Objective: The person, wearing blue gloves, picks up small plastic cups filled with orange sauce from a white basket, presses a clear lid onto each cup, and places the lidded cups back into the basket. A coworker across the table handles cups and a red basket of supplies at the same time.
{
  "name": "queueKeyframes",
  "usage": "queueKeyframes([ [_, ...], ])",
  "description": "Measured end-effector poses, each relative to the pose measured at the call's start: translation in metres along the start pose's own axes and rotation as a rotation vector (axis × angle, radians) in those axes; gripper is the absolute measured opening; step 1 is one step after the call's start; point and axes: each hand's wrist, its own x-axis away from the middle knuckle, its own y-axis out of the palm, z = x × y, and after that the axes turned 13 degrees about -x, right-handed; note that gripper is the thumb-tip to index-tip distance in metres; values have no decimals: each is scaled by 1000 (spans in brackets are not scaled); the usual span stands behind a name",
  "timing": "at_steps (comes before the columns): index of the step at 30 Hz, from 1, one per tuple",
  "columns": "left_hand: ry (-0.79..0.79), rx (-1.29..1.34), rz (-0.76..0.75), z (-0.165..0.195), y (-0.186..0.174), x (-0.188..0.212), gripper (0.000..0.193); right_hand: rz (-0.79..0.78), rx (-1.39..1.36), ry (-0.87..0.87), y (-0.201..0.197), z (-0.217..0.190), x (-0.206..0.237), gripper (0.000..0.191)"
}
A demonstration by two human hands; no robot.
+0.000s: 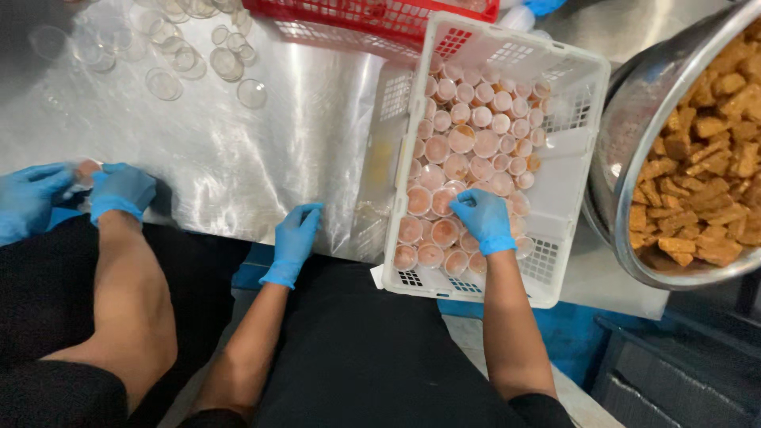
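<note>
A white plastic crate (587, 87) on the steel table holds several small lidded cups of orange sauce (464, 143). My right hand (485, 220), in a blue glove, reaches into the crate's near end. Its fingers curl down around one sauce cup (449, 200) in the pile. My left hand (293, 242), also gloved in blue, lies flat on the table's near edge left of the crate, fingers apart and holding nothing.
A large steel bowl (626, 135) of brown fried pieces stands to the right. A co-worker's two blue-gloved hands (119, 190) hold a small cup at the left. Loose clear lids (226, 62) lie at the far left. A red crate (357, 16) sits behind.
</note>
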Motion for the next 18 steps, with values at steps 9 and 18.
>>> queueKeyframes([
  [9, -198, 310, -169, -16, -13, -24, 26, 151, -64, 7, -30, -16, 35, 28],
  [18, -280, 413, -226, -21, -14, -37, 33, 274, 14, -65, -17, -26, 137, 20],
])
